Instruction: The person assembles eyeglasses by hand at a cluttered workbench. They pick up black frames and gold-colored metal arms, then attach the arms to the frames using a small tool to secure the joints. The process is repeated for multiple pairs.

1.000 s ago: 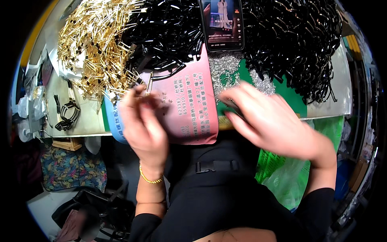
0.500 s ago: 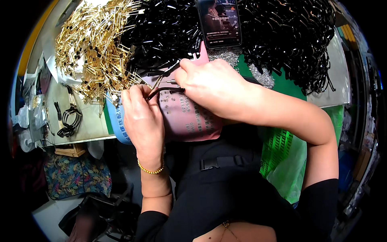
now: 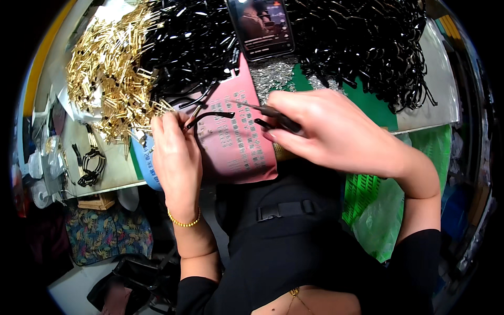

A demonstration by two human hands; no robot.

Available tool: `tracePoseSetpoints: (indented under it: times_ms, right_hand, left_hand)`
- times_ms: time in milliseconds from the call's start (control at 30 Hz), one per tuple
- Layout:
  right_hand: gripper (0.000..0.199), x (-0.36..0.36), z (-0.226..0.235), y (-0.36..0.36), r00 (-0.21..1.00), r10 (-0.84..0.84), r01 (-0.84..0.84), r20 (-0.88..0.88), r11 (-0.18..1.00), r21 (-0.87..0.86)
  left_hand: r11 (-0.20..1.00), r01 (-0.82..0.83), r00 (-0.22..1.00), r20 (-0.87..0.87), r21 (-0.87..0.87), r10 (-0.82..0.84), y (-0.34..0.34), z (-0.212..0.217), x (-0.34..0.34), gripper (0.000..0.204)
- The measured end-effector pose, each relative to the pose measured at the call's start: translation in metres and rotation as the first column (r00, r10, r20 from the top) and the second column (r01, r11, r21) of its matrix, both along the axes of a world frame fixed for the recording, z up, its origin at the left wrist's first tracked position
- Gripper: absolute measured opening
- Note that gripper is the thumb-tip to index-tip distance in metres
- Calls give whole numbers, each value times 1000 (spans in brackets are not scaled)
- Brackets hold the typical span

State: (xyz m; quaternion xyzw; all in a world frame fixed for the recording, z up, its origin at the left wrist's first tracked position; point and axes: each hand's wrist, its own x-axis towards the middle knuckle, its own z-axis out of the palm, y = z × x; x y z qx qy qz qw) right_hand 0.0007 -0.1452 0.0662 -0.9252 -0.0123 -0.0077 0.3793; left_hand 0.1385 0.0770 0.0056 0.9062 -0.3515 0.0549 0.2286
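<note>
My left hand [image 3: 176, 157] pinches a glasses temple [image 3: 212, 114] whose curved black end points right over the pink printed sheet [image 3: 239, 152]. A thin metal part runs up out of the same fingers. In my right hand [image 3: 328, 126] is a small screwdriver [image 3: 281, 117] with a dark handle, its slim shaft pointing left, apart from the temple. Below the handle, the black tip of another slim piece [image 3: 263, 124] pokes out by my right fingers; the rest of it is hidden.
Gold metal temple parts [image 3: 107, 73] lie heaped at the left, beside a black heap [image 3: 191, 44]. More black temples [image 3: 367, 47] spread at the right. Between them a phone [image 3: 262, 29] stands over small silvery screws [image 3: 278, 75]. A bundle of temples [image 3: 92, 165] lies at the far left.
My right hand has moved right, away from my left hand, and turned so the screwdriver shows. The temple's black end is now free. The whole view has shifted a little.
</note>
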Motion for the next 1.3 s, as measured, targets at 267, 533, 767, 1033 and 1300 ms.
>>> tracePoseSetpoints:
  times_ms: [267, 533, 767, 1033, 1300]
  right_hand:
    - [27, -69, -1, -15, 933, -89, 284, -348, 775, 564]
    - [31, -87, -1, -16, 913, -51, 298, -405, 761, 576]
    - [28, -86, 4, -16, 882, -29, 287, -470, 824, 489]
    - [24, -82, 9, -8, 946, 100, -62, -308, 990, 130]
    - [38, -97, 12, -30, 872, -344, 245, -347, 922, -299]
  left_hand:
    - [971, -11, 977, -210, -237, -40, -10, 26, -48, 17]
    - [771, 495, 716, -315, -400, -623, -31, 7, -87, 25]
    - [769, 550, 733, -253, -326, -632, -26, 9, -80, 32]
    - [617, 787, 617, 54, -24, -785, -21, 13, -71, 34]
    - [838, 421, 665, -510, -348, -546, -21, 4, -78, 19]
